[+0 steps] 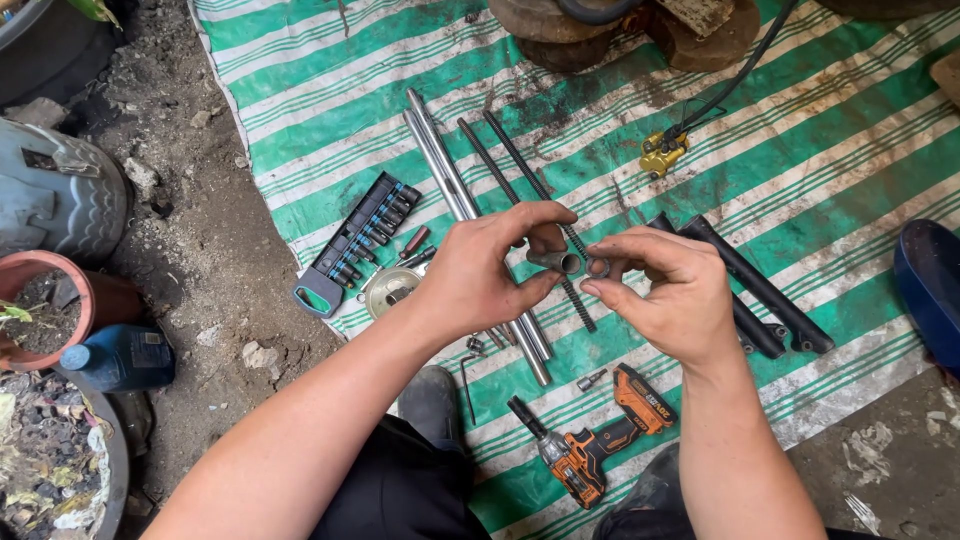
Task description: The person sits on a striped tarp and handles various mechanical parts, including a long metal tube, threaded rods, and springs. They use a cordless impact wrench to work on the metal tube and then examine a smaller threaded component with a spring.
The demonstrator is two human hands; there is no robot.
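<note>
My left hand (480, 270) grips a short grey metal tube (556, 262) between thumb and fingers, its open end facing right. My right hand (675, 290) pinches a small metal ring (598, 267) just beside that open end, nearly touching it. Both hands hover above a green-and-white striped tarp (820, 160). Under them lie two long silver tubes (440, 165) and two long dark coil springs (520, 165). Two black fork legs (770, 300) rest to the right of my right hand.
An orange and black cordless driver (590, 450) lies near my knees. A black socket rail (355, 245), a red-handled screwdriver (412, 242) and a hex key (468, 375) lie at left. A gold brake caliper (662, 152) sits farther back. Flower pots (40, 300) and a blue bottle (120, 357) stand on dirt at left.
</note>
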